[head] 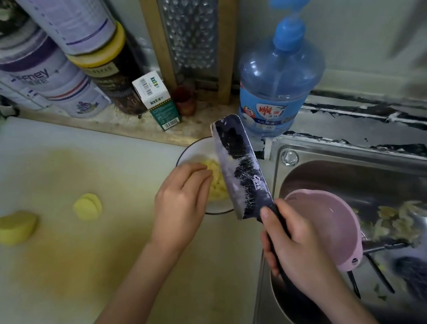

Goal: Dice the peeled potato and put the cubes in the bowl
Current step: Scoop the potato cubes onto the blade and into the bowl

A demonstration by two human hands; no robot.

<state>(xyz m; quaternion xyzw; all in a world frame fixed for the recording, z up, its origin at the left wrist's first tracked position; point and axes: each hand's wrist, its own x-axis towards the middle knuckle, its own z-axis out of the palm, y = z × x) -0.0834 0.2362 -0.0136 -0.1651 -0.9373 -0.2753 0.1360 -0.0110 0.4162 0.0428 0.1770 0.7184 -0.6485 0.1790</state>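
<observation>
Looking down at the cutting board (pixel 69 265), I judge that the coming move turns on where the uncut potato lies: both pieces sit well to the left of my hands. A stack of potato slices (pixel 87 206) lies towards the middle of the board. A thick potato chunk (pixel 15 227) lies further left and a little nearer, its long axis running roughly left to right.

The left hand (pixel 180 205) is the nearer of the two to them. It hovers over the near rim of the white bowl (pixel 181 156), fingers almost straight, with the tips at the potato cubes (pixel 215 177) just beside the blade; I see nothing held in it. The right hand (pixel 295 249) is wrapped round the handle of the cleaver (pixel 240 169), whose blade tilts over the bowl's right side, tip pointing far and left. The bowl sits at the board's far right edge, just left of the sink (pixel 274 167). Next I expect to reach left for the slices and bring the cleaver over the board.
</observation>
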